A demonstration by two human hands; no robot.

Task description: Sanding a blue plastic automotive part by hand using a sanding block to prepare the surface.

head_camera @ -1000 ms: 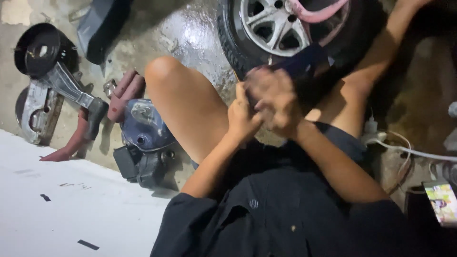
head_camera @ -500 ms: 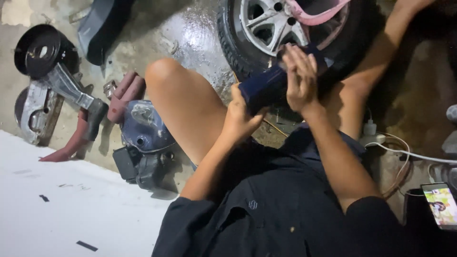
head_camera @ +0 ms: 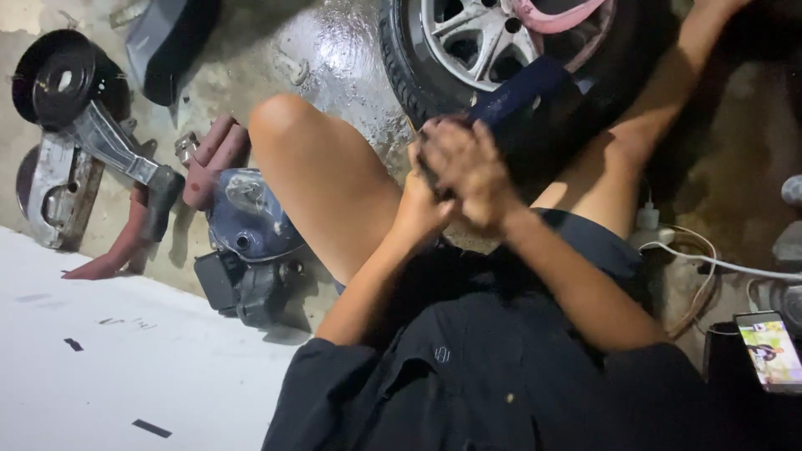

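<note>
Both my hands are clasped together around the near end of a dark blue cylindrical object point(head_camera: 528, 93) that points up and away toward a car wheel point(head_camera: 484, 42). My right hand point(head_camera: 469, 171) lies on top and wraps over the end. Pressed against it from the left and below is my left hand point(head_camera: 418, 205). I sit on the ground with my left knee point(head_camera: 288, 125) raised and my right leg point(head_camera: 668, 92) stretched out beside the wheel. How much of the object lies inside my grip is hidden.
Metal parts lie at the left: a black round disc point(head_camera: 58, 79), a grey bracket point(head_camera: 109, 150), a blue motor housing point(head_camera: 246, 217), a reddish bar point(head_camera: 213, 159). A white sheet point(head_camera: 100, 367) covers the lower left. A phone point(head_camera: 773, 351) and white cable point(head_camera: 718, 266) are at right.
My right hand, open flat along the dark blue object half a second ago, has come down and closed over its near end together with my left hand.
</note>
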